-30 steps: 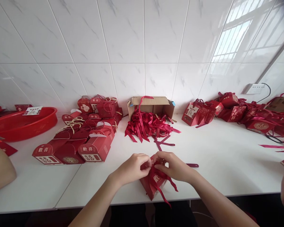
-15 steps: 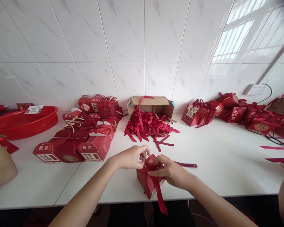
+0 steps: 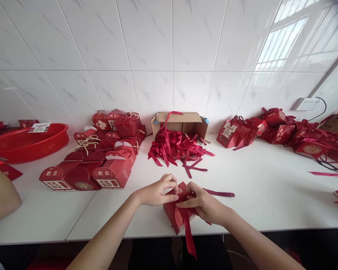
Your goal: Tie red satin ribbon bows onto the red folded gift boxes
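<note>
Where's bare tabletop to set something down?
Biggest patch: white table right of the right hand, nearside of the red bags. Smaller: between boxes and left forearm. Crowded: ribbon pile; box under both hands.

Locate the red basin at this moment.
In the head view, the red basin sits far left on the table, near the tiled wall, left of the stacked red boxes.

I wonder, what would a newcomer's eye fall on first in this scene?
Probably the tangled heap of shiny crimson ribbons, spilling from an open brown cardboard box by the white tiled wall. Next, the small red printed box near the white table's front edge, with the left hand and right hand at it. A wide red plastic basin stands out at far left.
</note>
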